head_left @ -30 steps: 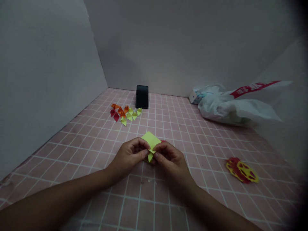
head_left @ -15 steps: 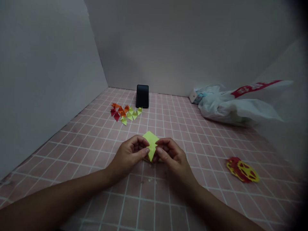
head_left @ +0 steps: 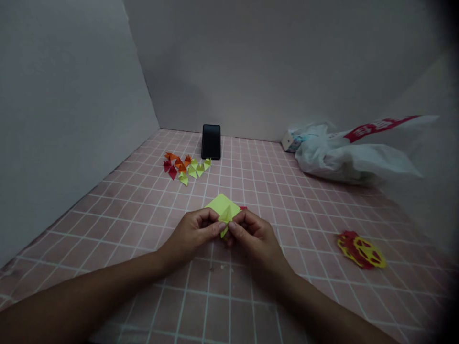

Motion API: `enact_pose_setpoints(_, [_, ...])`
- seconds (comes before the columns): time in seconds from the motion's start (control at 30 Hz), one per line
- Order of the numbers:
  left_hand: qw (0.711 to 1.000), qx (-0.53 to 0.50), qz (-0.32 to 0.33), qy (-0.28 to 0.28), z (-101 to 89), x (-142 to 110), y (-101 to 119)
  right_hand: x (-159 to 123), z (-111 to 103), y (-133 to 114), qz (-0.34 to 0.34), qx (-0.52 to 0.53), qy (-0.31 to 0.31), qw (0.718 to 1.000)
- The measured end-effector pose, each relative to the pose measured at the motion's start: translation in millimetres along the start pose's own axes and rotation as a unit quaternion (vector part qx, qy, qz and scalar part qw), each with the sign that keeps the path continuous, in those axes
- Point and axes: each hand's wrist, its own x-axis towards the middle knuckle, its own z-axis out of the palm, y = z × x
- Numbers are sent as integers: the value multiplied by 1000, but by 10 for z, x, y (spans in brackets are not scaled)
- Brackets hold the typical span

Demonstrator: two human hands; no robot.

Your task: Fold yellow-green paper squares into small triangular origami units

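Between my two hands is a small piece of folded yellow paper point(head_left: 227, 216), its narrow tip pointing toward me. My left hand point(head_left: 199, 230) pinches its left side between thumb and fingers. On the other side my right hand point(head_left: 254, 234) pinches it too, and the thumbs nearly meet over the lower part. Behind the folded piece lies flat yellow paper point(head_left: 219, 203); whether the two are joined I cannot tell. A bit of red paper point(head_left: 244, 208) peeks out above my right fingers, mostly hidden.
Several small folded paper pieces, red, orange point(head_left: 180, 165) and yellow point(head_left: 192, 170), lie at the back left on the pink tiled surface. A black phone-like slab point(head_left: 211, 142) leans behind them. To the right are a white plastic bag point(head_left: 333, 160), a box point(head_left: 289, 142) and red and yellow cut-outs point(head_left: 362, 251).
A small flap on the yellow paper now stands up near my thumbs, and my hands have drawn slightly closer together. More flat yellow paper and a red edge show behind.
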Motion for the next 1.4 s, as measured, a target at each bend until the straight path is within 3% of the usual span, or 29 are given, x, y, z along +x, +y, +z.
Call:
enact_pose_setpoints(0.23, [999, -4, -4, -46, 8, 2, 5, 1, -15, 33, -10, 27, -17, 999])
enact_pose_setpoints(0.47, [995, 79, -40, -42, 14, 5, 13, 47, -2, 0, 24, 41, -42, 998])
enact_pose_setpoints(0.73, [990, 13, -96, -104, 34, -15, 15, 30, -17, 0, 26, 31, 4, 999])
enact_pose_setpoints(0.97, [992, 14, -87, -85, 42, -38, 42, 13, 9, 18, 23, 61, 25, 998])
enact_pose_setpoints(1.2, [995, 65, -30, -66, -8, 1, 14, 52, -15, 8, 56, 56, -8, 997])
enact_pose_setpoints(1.4, [999, 34, 14, -16, -21, 10, 32, 47, -19, 16, 59, 48, -38, 996])
